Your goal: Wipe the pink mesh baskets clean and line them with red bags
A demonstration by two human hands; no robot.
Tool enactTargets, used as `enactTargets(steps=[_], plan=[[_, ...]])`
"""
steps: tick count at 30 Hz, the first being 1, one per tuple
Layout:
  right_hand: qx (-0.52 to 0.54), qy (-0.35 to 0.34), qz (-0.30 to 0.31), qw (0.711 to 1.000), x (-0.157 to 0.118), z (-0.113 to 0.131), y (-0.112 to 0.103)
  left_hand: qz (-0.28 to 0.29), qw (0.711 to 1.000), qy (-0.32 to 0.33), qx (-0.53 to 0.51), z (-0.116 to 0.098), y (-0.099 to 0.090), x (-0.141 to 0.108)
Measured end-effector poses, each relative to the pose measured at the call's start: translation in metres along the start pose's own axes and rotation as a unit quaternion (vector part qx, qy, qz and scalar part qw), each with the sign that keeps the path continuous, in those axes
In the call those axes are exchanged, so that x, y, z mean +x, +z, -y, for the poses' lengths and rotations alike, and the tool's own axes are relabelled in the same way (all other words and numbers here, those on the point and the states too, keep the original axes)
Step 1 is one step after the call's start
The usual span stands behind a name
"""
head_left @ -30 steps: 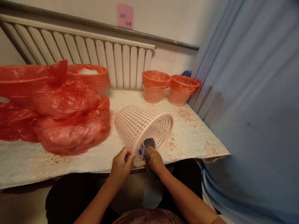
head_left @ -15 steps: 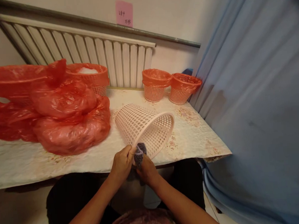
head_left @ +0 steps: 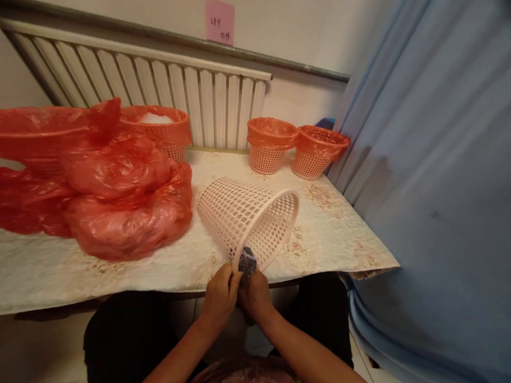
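A pale pink perforated basket (head_left: 234,207) lies on its side on the table, its open rim facing right and toward me. At the rim's near edge is a small dark grey fuzzy item (head_left: 247,262). My left hand (head_left: 220,293) is closed at that edge, thumb and fingers pinching the item's left side against or beside the rim. My right hand (head_left: 256,296) is closed around the item's lower part, just right of the left hand. The fingertips of both hands are partly hidden.
Full red plastic bags (head_left: 130,218) and red-lined baskets (head_left: 175,133) crowd the table's left. Two smaller lined baskets (head_left: 267,155) (head_left: 309,161) stand at the back right. A blue curtain (head_left: 435,202) hangs right of the floral tablecloth (head_left: 343,255); a radiator (head_left: 201,108) is behind.
Both hands have moved slightly down and right with the grey item, which now shows as a narrower, upright shape at the rim. The view has shifted slightly.
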State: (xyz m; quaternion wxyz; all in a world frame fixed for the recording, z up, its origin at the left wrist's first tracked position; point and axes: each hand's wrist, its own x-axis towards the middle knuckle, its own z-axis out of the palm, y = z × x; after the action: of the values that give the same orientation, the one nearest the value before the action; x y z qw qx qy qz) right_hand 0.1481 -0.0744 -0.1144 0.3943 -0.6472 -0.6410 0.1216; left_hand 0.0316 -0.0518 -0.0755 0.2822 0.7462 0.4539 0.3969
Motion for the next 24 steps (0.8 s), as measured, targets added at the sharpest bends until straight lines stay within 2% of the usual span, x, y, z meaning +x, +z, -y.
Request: enactTargets(steps=[3, 8, 11, 13, 17, 20, 22, 24], plan=[[0.033, 0.006, -0.001, 0.999, -0.001, 0.003, 0.004, 0.002, 1.000, 0.005, 0.002, -0.003, -0.006, 0.006], [-0.009, -0.090, -0.010, 0.996, -0.002, -0.035, 0.008, 0.036, 0.999, 0.004, -0.020, -0.018, -0.031, 0.030], [-0.027, -0.098, -0.019, 0.995, -0.002, -0.048, 0.004, 0.024, 0.999, 0.011, -0.022, -0.023, -0.035, 0.036], [-0.025, -0.068, -0.027, 0.997, -0.003, -0.041, -0.001, 0.016, 0.999, 0.009, -0.036, -0.022, -0.030, 0.032], [0.025, -0.017, -0.028, 0.999, -0.008, -0.002, -0.009, 0.025, 0.999, 0.015, -0.020, -0.013, -0.012, 0.009], [0.059, -0.001, -0.027, 0.998, -0.011, 0.019, -0.008, 0.009, 0.999, 0.028, 0.013, -0.010, -0.007, -0.004], [0.056, -0.026, -0.029, 0.998, -0.011, 0.018, -0.004, 0.003, 0.999, 0.027, 0.016, -0.010, -0.011, -0.003], [0.036, -0.078, -0.037, 0.996, -0.010, 0.004, 0.001, 0.010, 1.000, 0.027, 0.011, -0.011, -0.021, 0.005]])
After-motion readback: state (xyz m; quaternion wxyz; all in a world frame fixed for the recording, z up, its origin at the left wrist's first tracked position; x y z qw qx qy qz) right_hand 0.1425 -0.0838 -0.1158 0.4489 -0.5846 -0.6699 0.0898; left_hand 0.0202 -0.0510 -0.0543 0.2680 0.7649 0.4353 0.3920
